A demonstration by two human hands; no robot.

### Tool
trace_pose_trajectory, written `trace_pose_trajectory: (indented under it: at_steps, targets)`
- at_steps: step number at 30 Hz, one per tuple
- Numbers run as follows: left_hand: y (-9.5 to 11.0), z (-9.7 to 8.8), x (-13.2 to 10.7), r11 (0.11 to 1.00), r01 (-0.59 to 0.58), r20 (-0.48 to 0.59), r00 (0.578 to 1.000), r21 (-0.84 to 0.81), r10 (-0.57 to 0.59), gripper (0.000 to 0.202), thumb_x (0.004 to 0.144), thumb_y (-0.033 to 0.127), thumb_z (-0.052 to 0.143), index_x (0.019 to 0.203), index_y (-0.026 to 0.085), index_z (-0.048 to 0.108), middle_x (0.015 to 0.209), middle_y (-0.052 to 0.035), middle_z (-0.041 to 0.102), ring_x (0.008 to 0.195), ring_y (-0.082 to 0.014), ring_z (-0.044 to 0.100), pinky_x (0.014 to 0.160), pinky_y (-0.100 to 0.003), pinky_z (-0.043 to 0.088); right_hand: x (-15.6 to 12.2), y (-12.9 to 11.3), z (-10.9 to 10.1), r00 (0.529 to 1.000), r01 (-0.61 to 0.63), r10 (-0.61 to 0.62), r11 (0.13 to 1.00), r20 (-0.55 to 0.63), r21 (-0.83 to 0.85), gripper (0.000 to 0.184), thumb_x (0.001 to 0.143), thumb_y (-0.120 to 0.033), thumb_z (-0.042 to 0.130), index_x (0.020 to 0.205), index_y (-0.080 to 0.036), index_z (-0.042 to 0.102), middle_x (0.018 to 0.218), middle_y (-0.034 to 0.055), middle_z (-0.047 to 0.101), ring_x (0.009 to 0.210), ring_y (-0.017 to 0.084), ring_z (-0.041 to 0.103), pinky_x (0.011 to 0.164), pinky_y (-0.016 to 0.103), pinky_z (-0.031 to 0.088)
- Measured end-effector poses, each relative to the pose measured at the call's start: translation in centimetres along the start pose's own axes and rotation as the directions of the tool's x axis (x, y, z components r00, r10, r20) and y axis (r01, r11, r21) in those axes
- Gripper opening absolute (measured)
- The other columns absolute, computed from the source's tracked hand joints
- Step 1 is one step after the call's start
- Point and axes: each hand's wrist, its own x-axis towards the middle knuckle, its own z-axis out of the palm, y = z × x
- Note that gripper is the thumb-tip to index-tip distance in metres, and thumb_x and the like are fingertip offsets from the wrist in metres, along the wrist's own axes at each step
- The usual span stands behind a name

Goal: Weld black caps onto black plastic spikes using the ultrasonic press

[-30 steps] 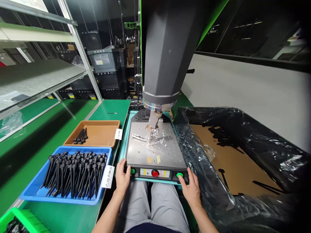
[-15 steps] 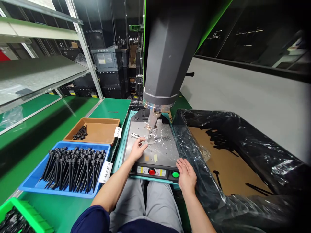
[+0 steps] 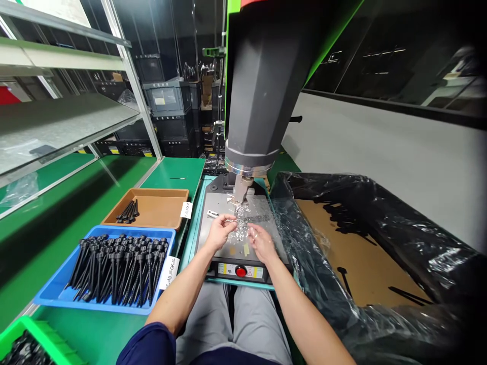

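Observation:
Crumpled clear plastic film lies on the metal work plate of a press-like machine. My left hand pinches the film's left side between thumb and fingers. At its right side, my right hand has its fingertips bent together on the film; they are slightly smeared. Just beyond my fingers, the machine's metal tool tip points down at the film. A small bright metal piece is on the plate, left of the tip. The red button shows on the front panel, while my right forearm covers the panel's right end.
On the left are a blue tray full of black stemmed parts, a brown tray with several more, and a green bin. A box lined with black plastic stands right. The machine's dark head hangs above.
My right hand has moved from beside the green button up and left to the film. My left hand stays at the film's left side. The view has shifted slightly.

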Motion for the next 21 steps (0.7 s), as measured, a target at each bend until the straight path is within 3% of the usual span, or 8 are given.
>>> trace_pose_trajectory:
  at_steps: [2, 4, 8, 14, 18, 21]
  targets:
    - [0.4, 0.2, 0.1, 1.0, -0.004, -0.002, 1.0, -0.012, 0.004, 0.037, 0.068, 0.035, 0.077, 0.098, 0.017, 0.065, 0.093, -0.0034, 0.068, 0.061, -0.0093, 0.059, 0.067, -0.026, 0.048, 2.1, -0.1, 1.6, 0.986, 0.135, -0.15, 0.976, -0.075, -0.17, 0.048, 0.069, -0.049, 0.073, 0.105, -0.018, 0.065, 0.08, 0.0032, 0.064, 0.055, 0.011, 0.05, 0.044, 0.022, 0.038]
    - [0.8, 0.4, 0.2, 1.0, -0.003, 0.003, 1.0, -0.024, 0.004, 0.043, 0.069, 0.031, 0.076, 0.107, 0.017, 0.064, 0.104, -0.0058, 0.068, 0.061, -0.0085, 0.06, 0.069, -0.027, 0.049, 3.8, -0.3, 2.6, 0.941, 0.251, -0.312, 0.906, -0.135, -0.342, 0.054, 0.073, -0.052, 0.066, 0.112, -0.015, 0.064, 0.093, 0.009, 0.066, 0.071, 0.018, 0.058, 0.059, 0.029, 0.048]
    - [1.5, 0.7, 0.4, 1.0, 0.011, -0.002, 1.0, -0.022, -0.011, 0.057, 0.068, 0.028, 0.075, 0.122, 0.015, 0.06, 0.088, -0.004, 0.068, 0.06, -0.0096, 0.059, 0.071, -0.028, 0.05, 5.8, -1.2, 3.6, 0.848, 0.364, -0.515, 0.736, -0.123, -0.571, 0.057, 0.08, -0.051, 0.056, 0.122, -0.013, 0.06, 0.119, 0.0169, 0.059, 0.101, 0.026, 0.059, 0.086, 0.04, 0.049]
    - [2.0, 0.7, 0.6, 1.0, 0.015, 0.01, 1.0, -0.007, -0.015, 0.064, 0.069, 0.03, 0.074, 0.129, 0.014, 0.056, 0.07, -0.0004, 0.063, 0.062, -0.0122, 0.059, 0.074, -0.03, 0.05, 7.4, -3.3, 5.0, 0.819, 0.454, -0.569, 0.565, 0.073, -0.689, 0.046, 0.082, -0.042, 0.055, 0.121, -0.017, 0.062, 0.125, 0.0145, 0.058, 0.121, 0.028, 0.049, 0.105, 0.044, 0.036]
    - [1.7, 0.5, 1.0, 0.999, -0.011, 0.019, 1.0, -0.036, 0.011, 0.064, 0.071, 0.029, 0.073, 0.131, 0.014, 0.055, 0.073, -0.0022, 0.065, 0.063, -0.0132, 0.06, 0.073, -0.031, 0.05, 8.4, -4.7, 5.7, 0.849, 0.427, -0.52, 0.572, 0.093, -0.7, 0.032, 0.08, -0.038, 0.057, 0.102, -0.018, 0.069, 0.112, 0.0124, 0.065, 0.113, 0.029, 0.053, 0.101, 0.046, 0.038]
    - [1.5, 0.3, 1.4, 0.998, -0.016, 0.005, 1.0, -0.053, 0.016, 0.065, 0.071, 0.029, 0.073, 0.132, 0.014, 0.054, 0.079, -0.0045, 0.068, 0.064, -0.0131, 0.06, 0.074, -0.031, 0.05, 8.6, -5.4, 6.2, 0.844, 0.433, -0.531, 0.587, 0.078, -0.684, 0.028, 0.078, -0.037, 0.057, 0.096, -0.02, 0.07, 0.107, 0.0107, 0.067, 0.108, 0.028, 0.056, 0.098, 0.045, 0.04]
